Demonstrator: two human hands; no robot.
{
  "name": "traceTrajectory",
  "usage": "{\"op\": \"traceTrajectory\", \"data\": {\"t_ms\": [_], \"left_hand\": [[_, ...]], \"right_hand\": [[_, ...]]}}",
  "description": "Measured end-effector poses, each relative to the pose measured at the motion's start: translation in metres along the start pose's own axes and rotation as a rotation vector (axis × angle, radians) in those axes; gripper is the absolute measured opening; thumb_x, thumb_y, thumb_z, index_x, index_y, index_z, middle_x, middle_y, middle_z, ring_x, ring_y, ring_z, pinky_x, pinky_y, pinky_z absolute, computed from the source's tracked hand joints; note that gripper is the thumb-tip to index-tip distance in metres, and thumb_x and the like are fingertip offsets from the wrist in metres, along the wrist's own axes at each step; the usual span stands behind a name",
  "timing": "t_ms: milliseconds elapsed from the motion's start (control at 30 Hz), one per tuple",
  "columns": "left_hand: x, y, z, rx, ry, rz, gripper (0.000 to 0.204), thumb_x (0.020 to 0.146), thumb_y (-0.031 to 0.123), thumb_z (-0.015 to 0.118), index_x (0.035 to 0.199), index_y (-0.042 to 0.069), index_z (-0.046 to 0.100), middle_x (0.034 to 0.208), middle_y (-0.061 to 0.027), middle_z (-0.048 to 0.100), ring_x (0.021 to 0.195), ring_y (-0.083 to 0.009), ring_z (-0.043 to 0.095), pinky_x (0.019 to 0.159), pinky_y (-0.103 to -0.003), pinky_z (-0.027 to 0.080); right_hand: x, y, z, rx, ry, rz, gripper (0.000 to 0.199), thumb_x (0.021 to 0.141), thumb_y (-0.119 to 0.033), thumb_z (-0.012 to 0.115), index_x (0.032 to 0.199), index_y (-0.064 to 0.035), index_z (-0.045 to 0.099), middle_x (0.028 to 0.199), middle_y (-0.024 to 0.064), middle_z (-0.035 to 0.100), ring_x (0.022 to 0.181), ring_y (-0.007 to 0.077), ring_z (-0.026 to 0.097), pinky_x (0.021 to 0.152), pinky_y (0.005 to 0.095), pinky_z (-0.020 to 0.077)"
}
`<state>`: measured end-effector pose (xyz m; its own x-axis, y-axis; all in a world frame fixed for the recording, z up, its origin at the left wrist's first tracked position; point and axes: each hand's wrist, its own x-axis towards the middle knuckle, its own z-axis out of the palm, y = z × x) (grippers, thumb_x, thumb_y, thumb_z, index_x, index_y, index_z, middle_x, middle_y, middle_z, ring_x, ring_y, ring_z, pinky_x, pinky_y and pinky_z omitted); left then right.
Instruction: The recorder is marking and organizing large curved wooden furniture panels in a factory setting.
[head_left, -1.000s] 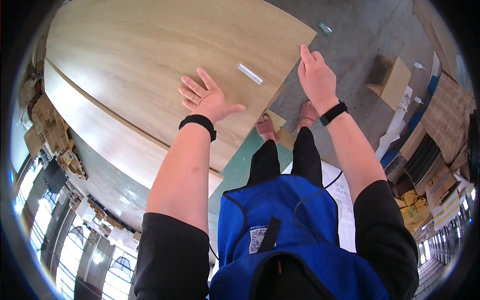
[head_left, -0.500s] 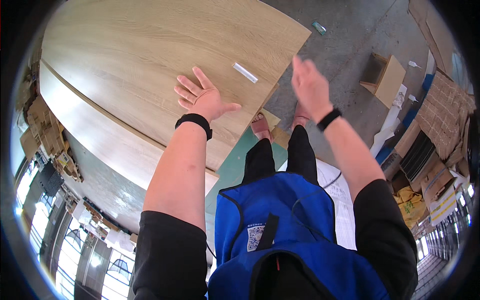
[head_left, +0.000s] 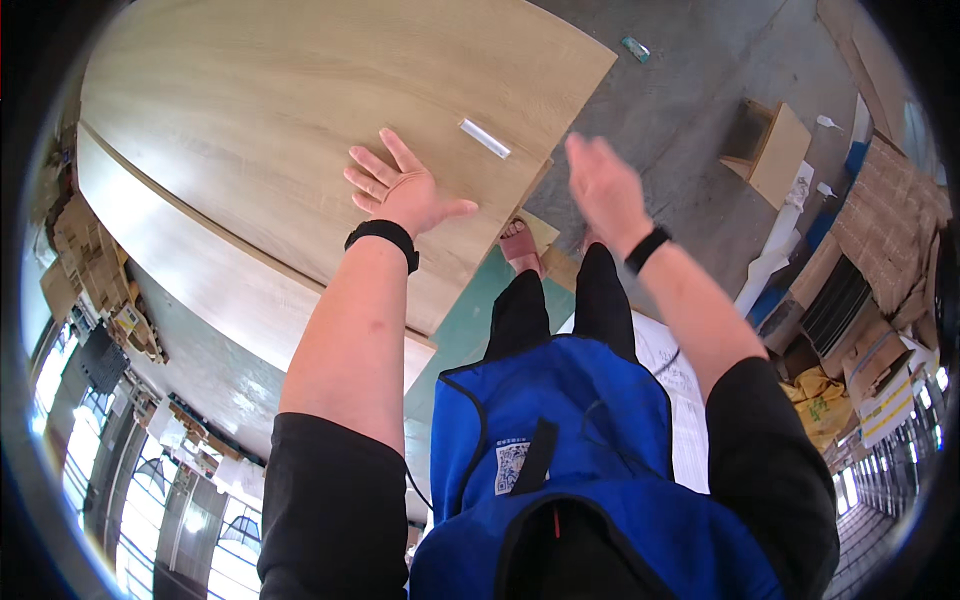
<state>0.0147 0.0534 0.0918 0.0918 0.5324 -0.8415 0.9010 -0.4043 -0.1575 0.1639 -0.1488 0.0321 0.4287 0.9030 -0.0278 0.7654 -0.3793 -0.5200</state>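
A large panel with a light wood grain (head_left: 250, 100) fills the upper left. My left hand (head_left: 405, 195) is over its surface near the right-hand part, fingers spread, thumb pointing right, nothing held. Whether the palm presses on the panel is hard to see. A short silvery-white strip (head_left: 484, 139) lies on the panel, up and to the right of that hand. My right hand (head_left: 608, 190) is raised just right of the panel's edge, above the floor. Motion blurs its fingers, and no object shows in it.
A second, paler panel (head_left: 190, 255) runs along the left side. On the grey floor at right stand a small open wooden box (head_left: 780, 155) and stacked cardboard (head_left: 890, 220). A small greenish packet (head_left: 636, 49) lies beyond the panel's corner. My feet are beside its near right edge.
My right hand has moved slightly left and toward me, closer to the panel's edge. My left hand stays spread over the panel. The view has shifted a little.
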Motion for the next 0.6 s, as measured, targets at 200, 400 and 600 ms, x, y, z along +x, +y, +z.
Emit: {"op": "traceTrajectory", "data": {"t_ms": [200,400,600], "left_hand": [[0.005,0.013,0.0,0.057,0.01,0.029,0.152,0.062,0.058,0.083,0.14,0.002,-0.035,0.144,-0.0427,-0.025,0.137,-0.0587,-0.017,0.111,-0.065,0.004],[0.008,0.003,0.006,0.062,0.002,-0.051,0.152,0.063,0.057,0.083,0.14,0.002,-0.035,0.145,-0.0416,-0.025,0.138,-0.0576,-0.016,0.112,-0.063,0.005],[0.006,0.011,0.002,0.07,0.013,-0.012,0.151,0.064,0.056,0.083,0.139,0.001,-0.036,0.144,-0.0427,-0.024,0.137,-0.0589,-0.015,0.112,-0.063,0.005]], "right_hand": [[0.039,0.042,0.01,-0.087,0.16,0.11,0.035,0.085,-0.008,0.054,0.12,-0.0133,0.054,0.087,0.0102,0.056,0.074,0.0296,0.062,0.059,0.0397,0.0531],[-0.038,-0.02,0.017,0.15,-0.298,-0.144,0.034,0.085,-0.011,0.055,0.118,-0.0169,0.055,0.084,0.0055,0.052,0.073,0.024,0.063,0.056,0.0363,0.0539],[0.036,0.047,-0.012,-0.114,0.009,-0.01,0.034,0.086,-0.011,0.056,0.119,-0.0158,0.055,0.084,0.0058,0.053,0.07,0.0257,0.061,0.056,0.0359,0.053]]}}
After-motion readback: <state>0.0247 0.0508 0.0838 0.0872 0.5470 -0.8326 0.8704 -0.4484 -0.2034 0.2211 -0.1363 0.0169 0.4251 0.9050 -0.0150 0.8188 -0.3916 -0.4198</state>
